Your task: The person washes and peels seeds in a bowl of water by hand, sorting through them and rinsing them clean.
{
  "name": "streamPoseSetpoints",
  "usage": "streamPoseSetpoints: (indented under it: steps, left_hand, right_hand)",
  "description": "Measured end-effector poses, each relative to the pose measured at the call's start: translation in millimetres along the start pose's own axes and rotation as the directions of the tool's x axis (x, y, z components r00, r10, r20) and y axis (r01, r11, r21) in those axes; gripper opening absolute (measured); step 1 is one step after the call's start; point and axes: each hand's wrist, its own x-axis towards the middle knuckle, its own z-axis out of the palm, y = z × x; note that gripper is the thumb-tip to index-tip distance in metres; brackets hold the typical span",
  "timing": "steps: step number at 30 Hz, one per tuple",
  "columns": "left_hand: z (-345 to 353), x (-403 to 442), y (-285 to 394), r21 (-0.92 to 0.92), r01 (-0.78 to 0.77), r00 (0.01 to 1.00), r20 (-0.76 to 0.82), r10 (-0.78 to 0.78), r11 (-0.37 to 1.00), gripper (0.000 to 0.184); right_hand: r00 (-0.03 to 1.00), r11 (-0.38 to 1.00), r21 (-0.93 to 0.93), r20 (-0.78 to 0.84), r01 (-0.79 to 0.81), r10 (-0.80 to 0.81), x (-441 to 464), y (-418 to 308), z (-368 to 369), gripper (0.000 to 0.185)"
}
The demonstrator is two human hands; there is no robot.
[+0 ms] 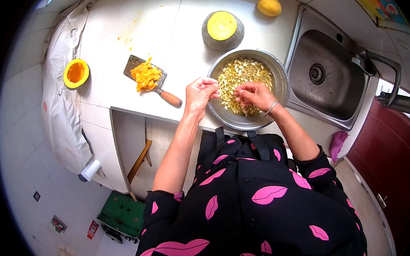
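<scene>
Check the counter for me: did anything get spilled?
Yes, small orange crumbs lie scattered on the white counter beyond the trowel. They look stray because the orange pulp sits heaped on its blade.

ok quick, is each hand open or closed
Left hand: pinched closed; can't tell if holding anything.
Right hand: curled above the bowl; can't tell if closed or holding anything.

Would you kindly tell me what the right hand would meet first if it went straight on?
Probably the left hand, at the rim of the bowl; whether both hands are level is unclear.
</scene>
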Motion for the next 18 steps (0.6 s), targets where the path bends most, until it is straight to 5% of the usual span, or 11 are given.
streamPoseSetpoints:
  steps: [2, 4, 8, 14, 18]
  left_hand:
    - [-8, 0, 3, -0.042, 0.008, 1.000, 0.014, -0.008, 0.999, 0.011]
    - [-14, -1, 6, -0.092, -0.002, 0.998, 0.068, 0.008, 0.996, 0.011]
    - [-22, -4, 10, -0.059, -0.037, 0.991, 0.129, 0.044, 0.998, 0.011]
    - [-40, -10, 28, -0.248, -0.035, 0.987, 0.144, 0.072, 0.968, 0.018]
    - [-74, -9, 43, 0.018, -0.152, 0.983, -0.106, 0.153, 0.988, 0.018]
  right_hand:
    - [0.974, 0.869, -0.468, -0.065, 0.160, -0.215, 1, 6, -3, 0.018]
    - [0.939, 0.519, -0.835, -0.009, 0.182, -0.344, -2, 6, -7, 0.027]
    - [0.918, 0.393, -0.907, -0.015, 0.154, -0.395, -12, 2, -2, 0.041]
    - [0.886, 0.514, -0.817, -0.011, 0.259, -0.464, -10, 4, -5, 0.038]
    - [0.903, 0.574, -0.779, -0.025, 0.252, -0.430, -7, 9, -13, 0.032]
